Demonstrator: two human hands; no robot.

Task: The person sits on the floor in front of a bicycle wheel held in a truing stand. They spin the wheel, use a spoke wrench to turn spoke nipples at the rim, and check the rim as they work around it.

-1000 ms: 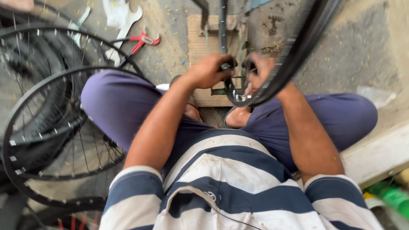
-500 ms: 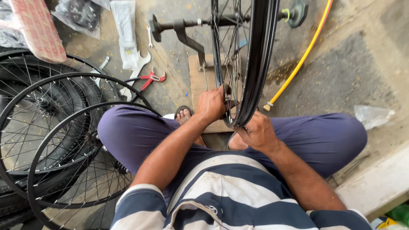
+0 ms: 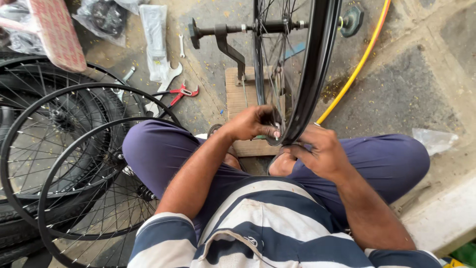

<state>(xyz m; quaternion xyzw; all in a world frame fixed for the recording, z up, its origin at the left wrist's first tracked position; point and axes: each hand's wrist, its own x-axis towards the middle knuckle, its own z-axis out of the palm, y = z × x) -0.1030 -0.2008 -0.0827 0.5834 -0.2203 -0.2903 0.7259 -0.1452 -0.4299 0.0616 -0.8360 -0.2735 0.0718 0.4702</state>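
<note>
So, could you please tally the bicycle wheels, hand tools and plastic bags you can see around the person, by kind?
Bicycle wheels: 3 – one upright in the stand, held by the left hand and right hand, two lying flat.
Hand tools: 3 – red pliers, big spanner, small spanner.
Plastic bags: 3 –.
Total: 9

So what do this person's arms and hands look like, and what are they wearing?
Both arms are bare from above the elbow down. The left hand and right hand wear no gloves, rings or watch that I can see. Short sleeves belong to a navy and white striped shirt, above purple trousers.
</note>
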